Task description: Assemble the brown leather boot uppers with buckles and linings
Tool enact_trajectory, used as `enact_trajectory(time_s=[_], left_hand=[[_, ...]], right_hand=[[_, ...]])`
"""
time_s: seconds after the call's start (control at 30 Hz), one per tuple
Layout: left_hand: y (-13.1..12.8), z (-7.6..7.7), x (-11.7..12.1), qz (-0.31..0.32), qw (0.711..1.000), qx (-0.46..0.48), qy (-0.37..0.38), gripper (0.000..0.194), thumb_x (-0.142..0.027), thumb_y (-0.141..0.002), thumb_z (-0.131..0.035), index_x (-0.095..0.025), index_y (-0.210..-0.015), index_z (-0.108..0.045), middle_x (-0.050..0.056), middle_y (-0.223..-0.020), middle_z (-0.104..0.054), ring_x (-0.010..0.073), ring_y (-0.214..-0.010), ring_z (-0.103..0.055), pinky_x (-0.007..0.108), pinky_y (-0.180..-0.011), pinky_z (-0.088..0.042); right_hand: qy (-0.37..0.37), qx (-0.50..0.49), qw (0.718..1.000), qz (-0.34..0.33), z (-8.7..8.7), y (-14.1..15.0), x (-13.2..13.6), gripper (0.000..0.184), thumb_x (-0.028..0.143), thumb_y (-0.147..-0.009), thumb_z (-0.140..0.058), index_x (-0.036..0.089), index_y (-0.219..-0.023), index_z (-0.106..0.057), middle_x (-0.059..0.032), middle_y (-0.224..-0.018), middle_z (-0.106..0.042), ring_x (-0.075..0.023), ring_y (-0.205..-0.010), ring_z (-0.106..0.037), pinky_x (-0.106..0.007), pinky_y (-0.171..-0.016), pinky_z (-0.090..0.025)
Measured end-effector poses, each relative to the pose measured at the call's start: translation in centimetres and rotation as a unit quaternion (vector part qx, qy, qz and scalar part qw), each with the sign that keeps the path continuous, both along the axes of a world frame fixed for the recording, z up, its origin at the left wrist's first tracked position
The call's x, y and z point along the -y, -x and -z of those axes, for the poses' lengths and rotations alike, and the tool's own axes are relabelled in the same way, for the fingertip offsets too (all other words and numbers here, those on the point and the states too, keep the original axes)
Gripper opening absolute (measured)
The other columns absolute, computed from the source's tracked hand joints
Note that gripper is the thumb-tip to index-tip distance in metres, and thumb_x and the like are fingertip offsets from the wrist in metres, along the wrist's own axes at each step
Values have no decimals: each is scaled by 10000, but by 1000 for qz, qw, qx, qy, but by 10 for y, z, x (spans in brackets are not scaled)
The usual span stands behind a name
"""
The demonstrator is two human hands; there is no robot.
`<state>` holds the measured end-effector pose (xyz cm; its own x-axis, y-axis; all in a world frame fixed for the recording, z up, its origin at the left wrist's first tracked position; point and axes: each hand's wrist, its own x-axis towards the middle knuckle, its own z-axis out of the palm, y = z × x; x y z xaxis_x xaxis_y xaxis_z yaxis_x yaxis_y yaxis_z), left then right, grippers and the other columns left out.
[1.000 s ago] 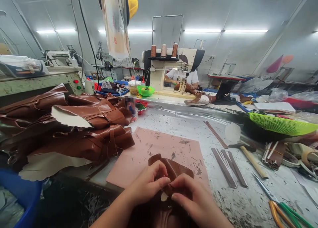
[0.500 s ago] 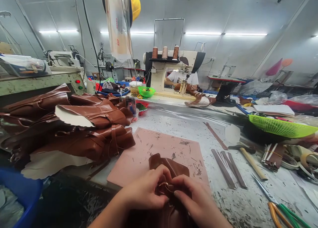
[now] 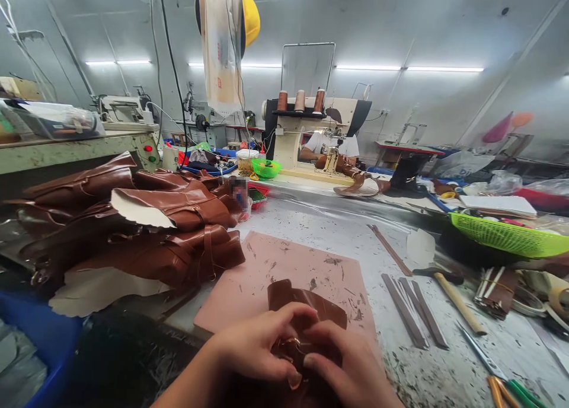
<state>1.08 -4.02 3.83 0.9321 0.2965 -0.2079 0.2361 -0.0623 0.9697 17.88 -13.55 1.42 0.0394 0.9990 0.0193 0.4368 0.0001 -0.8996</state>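
A brown leather piece (image 3: 311,301) lies at the near edge of the pink board, running toward me under both hands. On it sits a small gold-coloured metal buckle (image 3: 291,343), partly hidden by fingers. My left hand (image 3: 255,343) curls around the buckle's left side, with index finger and thumb bent on the leather around it. From the right, my right hand (image 3: 347,357) closes with bent fingers, its thumb tip against the buckle's right edge. What lies under the fingertips is hidden, and the lower part of the leather is dark.
Brown leather bags (image 3: 178,212) are heaped at left, above a blue bin (image 3: 53,348). Right of the pink board (image 3: 267,260) lie leather strips (image 3: 404,313), a hammer (image 3: 460,304) and scissors (image 3: 484,354). A sewing machine (image 3: 288,138) stands behind, with a person beyond it.
My left thumb has moved lower, and its gap from the index finger has widened around the buckle. My right fingers have curled in more. The whole view has shifted slightly.
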Motion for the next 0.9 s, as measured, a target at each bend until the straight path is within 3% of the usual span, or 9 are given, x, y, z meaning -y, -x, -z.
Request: enact_trajectory(time_s=[0.07, 0.17, 0.23, 0.43, 0.6, 0.73, 0.9], left_hand=[[1, -4, 2, 8, 998, -19, -53, 725, -135, -633, -596, -234, -1291, -309, -19, -800, -555, 146, -721, -565, 258, -655, -457], [5, -12, 5, 7, 977, -82, -194, 693, -171, -635, -652, -277, -1271, -395, 13, -885, -564, 210, -876, -543, 299, -730, -464], [7, -15, 4, 10, 967, -104, -231, 684, -171, -627, -672, -295, -1254, -428, 18, -922, -567, 226, -931, -524, 301, -749, -467], [10, -3, 1, 16, 987, -37, -157, 641, -180, -632, -656, -276, -1225, -432, 16, -1047, -580, 185, -901, -568, 273, -763, -469], [1, -10, 6, -17, 978, -81, -191, 333, -200, -666, -580, -224, -991, -512, 1, -900, -601, 189, -841, -548, 289, -739, -439], [-4, -20, 9, -46, 975, -123, -180, 273, -131, -625, -470, -215, -884, -486, -7, -876, -550, 178, -842, -509, 280, -728, -414], [-1, -20, 9, -81, 974, -109, -183, 191, -121, -724, -411, -200, -860, -519, -7, -871, -561, 154, -844, -513, 263, -751, -415]], right_hand=[[21, 5, 999, -25, -3, -3, 1, 158, 228, -725, -594, 206, -872, -649, -44, -901, -700, -218, -857, -633, -317, -794, -470], [22, -67, 997, -32, -6, -7, 5, 156, 259, -761, -551, 197, -881, -630, -45, -908, -689, -204, -868, -630, -298, -785, -474], [22, -91, 995, -34, -9, -8, 7, 156, 259, -775, -531, 198, -892, -613, -40, -896, -681, -193, -859, -630, -289, -780, -476], [6, 25, 997, -76, -15, -10, 5, 131, 176, -788, -463, 214, -802, -587, -10, -776, -666, -166, -731, -621, -262, -665, -459], [-10, 33, 999, -23, -10, -4, 3, 103, 138, -761, -445, 209, -765, -520, -3, -732, -632, -145, -659, -581, -248, -601, -428], [-16, 32, 999, 12, -8, 3, 5, 70, 171, -755, -462, 209, -725, -513, 7, -664, -609, -142, -613, -562, -244, -575, -409], [-32, 1, 998, 61, -7, 7, 6, 75, 230, -762, -476, 207, -706, -521, 8, -652, -602, -146, -616, -568, -249, -583, -417]])
